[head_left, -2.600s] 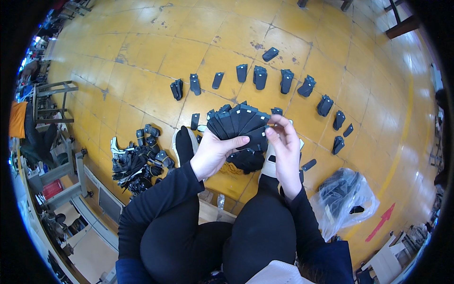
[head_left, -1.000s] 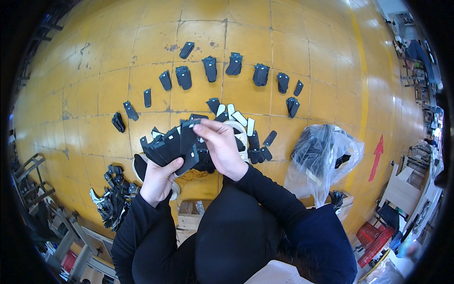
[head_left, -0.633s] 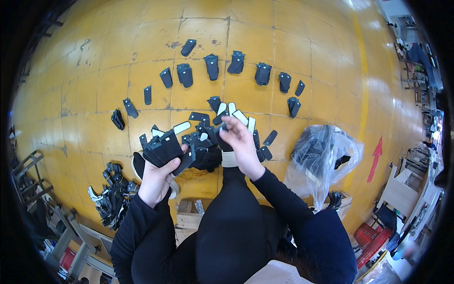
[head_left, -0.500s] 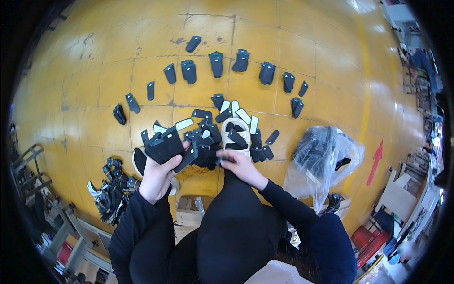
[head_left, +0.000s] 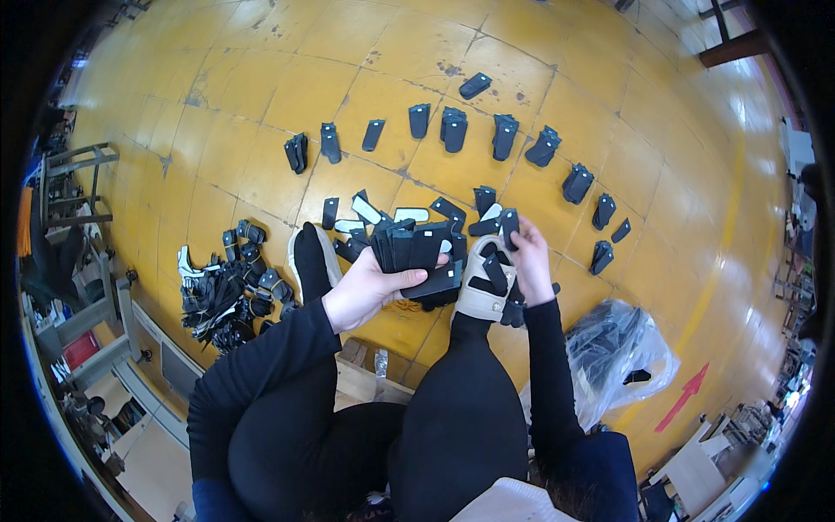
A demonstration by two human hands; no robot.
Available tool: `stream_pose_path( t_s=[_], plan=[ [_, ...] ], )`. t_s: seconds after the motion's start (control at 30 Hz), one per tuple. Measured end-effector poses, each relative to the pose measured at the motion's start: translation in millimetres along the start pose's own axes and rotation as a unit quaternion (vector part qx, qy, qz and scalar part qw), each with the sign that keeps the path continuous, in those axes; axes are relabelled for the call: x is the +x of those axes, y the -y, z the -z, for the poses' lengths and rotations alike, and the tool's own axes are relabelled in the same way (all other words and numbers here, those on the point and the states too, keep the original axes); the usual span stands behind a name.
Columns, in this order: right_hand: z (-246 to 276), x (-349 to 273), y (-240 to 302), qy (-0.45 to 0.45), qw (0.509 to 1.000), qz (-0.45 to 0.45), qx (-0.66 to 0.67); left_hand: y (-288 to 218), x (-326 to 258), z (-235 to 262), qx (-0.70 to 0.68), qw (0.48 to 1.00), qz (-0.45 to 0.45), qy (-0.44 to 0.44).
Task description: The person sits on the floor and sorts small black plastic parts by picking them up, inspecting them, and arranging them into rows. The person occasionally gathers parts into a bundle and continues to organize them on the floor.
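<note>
My left hand (head_left: 370, 291) is closed around a fanned stack of flat black pieces (head_left: 409, 246), several with small white labels. The thumb presses on the lowest one. To the right, my right hand (head_left: 532, 265) pinches a single black piece (head_left: 510, 228) with a white tag near its top. That hand is just beyond and right of the beige sandal (head_left: 478, 304) on my right foot. Below and around the stack lies a loose pile of similar black pieces (head_left: 448, 209), mixed with white-faced ones (head_left: 365, 209); the stack hides part of it.
An arc of small black stacks (head_left: 504, 137) lies on the yellow floor (head_left: 348, 96) farther out. On the left is a heap of bundled black parts (head_left: 217, 296). A clear plastic bag (head_left: 622, 352) with dark contents sits at right, near a red floor arrow (head_left: 683, 398).
The view has turned, shifting the floor layout. My right hand has moved outward from beside the sandal's near end and now holds up a black piece. My left hand keeps its stack.
</note>
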State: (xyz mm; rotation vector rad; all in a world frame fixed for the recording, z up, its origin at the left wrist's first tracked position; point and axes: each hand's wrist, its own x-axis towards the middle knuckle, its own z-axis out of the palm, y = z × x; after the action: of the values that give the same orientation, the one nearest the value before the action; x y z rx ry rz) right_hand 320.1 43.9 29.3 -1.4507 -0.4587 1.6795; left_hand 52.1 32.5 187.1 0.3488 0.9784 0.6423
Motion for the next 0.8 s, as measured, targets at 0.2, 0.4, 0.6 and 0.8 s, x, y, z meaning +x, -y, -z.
stream_pose_path(
  t_s=[0.2, 0.4, 0.6, 0.8],
  plan=[
    [-20, 57, 6, -0.049, 0.990, 0.073, -0.109, 3, 1, 6, 0.010, 1.000, -0.002, 0.003],
    [-74, 49, -26, 0.055, 0.969, 0.101, -0.219, 9, 4, 10, -0.001, 1.000, -0.011, 0.015],
    [-116, 70, -41, 0.083, 0.942, 0.179, -0.271, 1, 3, 7, 0.002, 1.000, -0.018, -0.012],
    [-153, 143, -20, 0.074, 0.880, 0.331, -0.332, 1, 10, 14, -0.005, 0.998, -0.039, -0.040]
  ],
)
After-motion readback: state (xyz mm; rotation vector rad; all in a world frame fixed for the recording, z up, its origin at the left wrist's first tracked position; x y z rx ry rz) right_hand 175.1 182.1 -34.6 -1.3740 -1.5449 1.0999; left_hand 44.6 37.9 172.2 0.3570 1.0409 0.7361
